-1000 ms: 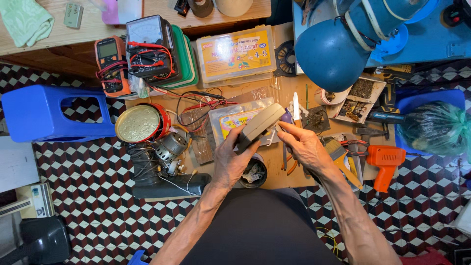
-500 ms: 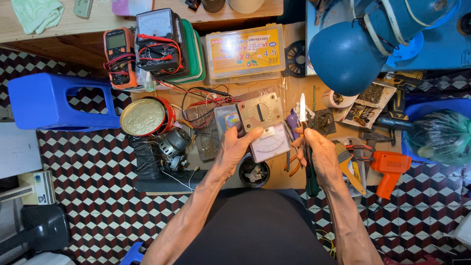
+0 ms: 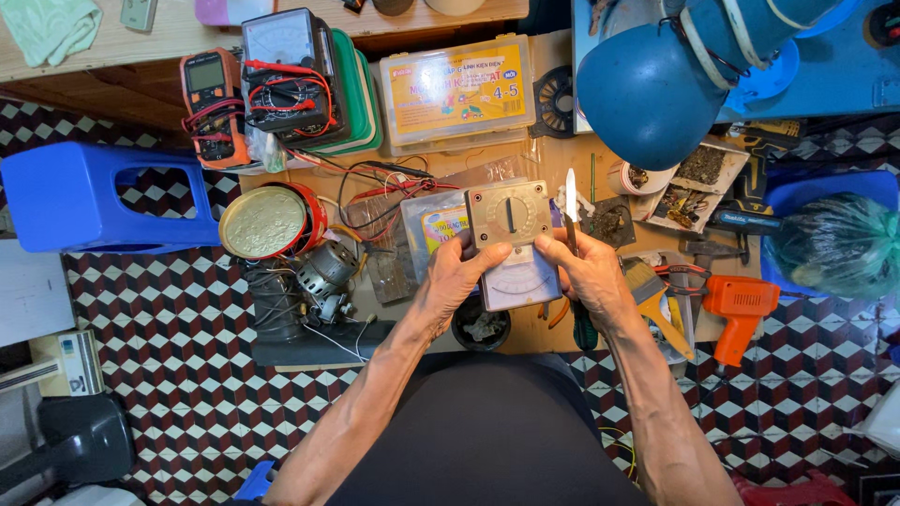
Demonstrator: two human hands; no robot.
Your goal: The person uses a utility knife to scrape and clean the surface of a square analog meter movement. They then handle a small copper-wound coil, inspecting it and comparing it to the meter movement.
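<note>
Since the earlier frames the meter [image 3: 514, 245] has been turned from edge-on to face-up and now lies flat between both hands above the low wooden bench [image 3: 553, 164]. The screwdriver [image 3: 574, 253] has stayed upright in the right hand.

Left hand [image 3: 452, 279]: fingers curled around the meter's left edge, thumb pressed on its face. Right hand [image 3: 588, 272]: fingers closed around the screwdriver shaft, fingertips also touching the meter's right edge. The blade points away from the person; the green handle hangs below the palm.

Packages and labels:
- Parts box [image 3: 457, 91]: clear, rectangular, with a yellow-orange label, at the far edge of the bench, centre.
- Plastic bag [image 3: 433, 223]: clear, with a yellow card inside, directly under the meter's left side.
- Green trays [image 3: 361, 94]: stacked, left of the parts box.

Surroundings:
- Black meter [image 3: 286, 70] with red leads stands against the green trays; orange meter [image 3: 211, 103] just left of it.
- Round tin [image 3: 264, 223] and small motor [image 3: 323, 272] lie left of the hands.
- Blue lamp [image 3: 647, 89] overhangs the bench's right side and hides part of it.
- Orange drill [image 3: 736, 305] lies right of the right hand, with a brush [image 3: 647, 286] between them.
- Blue stool [image 3: 80, 197] stands on the checkered floor [image 3: 159, 394], far left.
</note>
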